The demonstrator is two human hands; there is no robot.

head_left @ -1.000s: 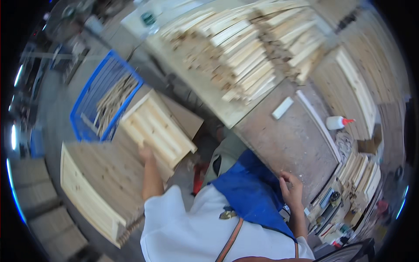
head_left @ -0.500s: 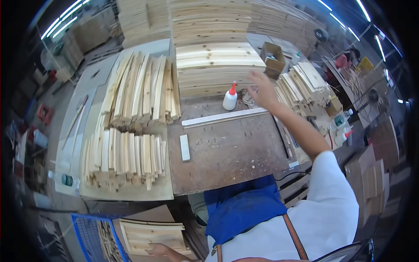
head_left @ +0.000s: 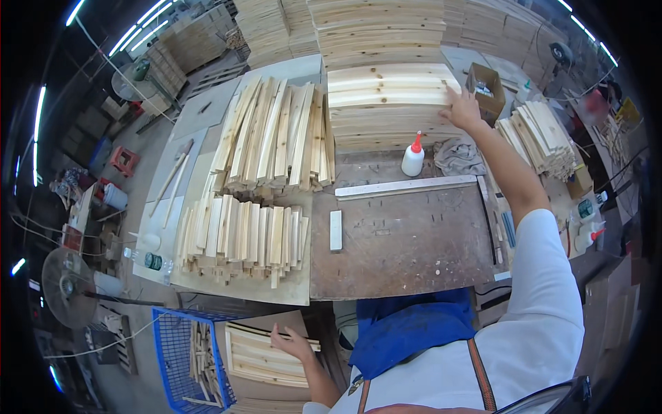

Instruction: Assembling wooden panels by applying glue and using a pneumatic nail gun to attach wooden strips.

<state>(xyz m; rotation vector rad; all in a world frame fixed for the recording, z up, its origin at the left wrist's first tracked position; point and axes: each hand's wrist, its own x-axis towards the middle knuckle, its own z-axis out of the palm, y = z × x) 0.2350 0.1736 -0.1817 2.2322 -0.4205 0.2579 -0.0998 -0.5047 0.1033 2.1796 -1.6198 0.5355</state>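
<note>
My right hand (head_left: 463,110) is at the right end of the top wooden panel (head_left: 393,84) on a stack at the back of the bench. Its fingers are apart at the panel's edge; a firm grip does not show. My left hand (head_left: 294,343), fingers spread, is over a wooden panel (head_left: 265,355) low on the left, beside the blue crate. Whether it touches that panel I cannot tell. In front of the stack stands a white glue bottle (head_left: 412,161) with a red nozzle, next to a crumpled grey rag (head_left: 460,159).
On the brown worktop (head_left: 414,248) lie a long pale strip (head_left: 407,187) and a short white block (head_left: 336,230). Bundles of wooden slats (head_left: 241,234) cover the left table. More slats (head_left: 538,138) and a cardboard box (head_left: 486,90) are at right. A blue crate (head_left: 162,352) holds offcuts.
My right hand has come to the end of the top panel. My left hand has lifted and spread over the lower panel. The whole view has shifted as my head turned left.
</note>
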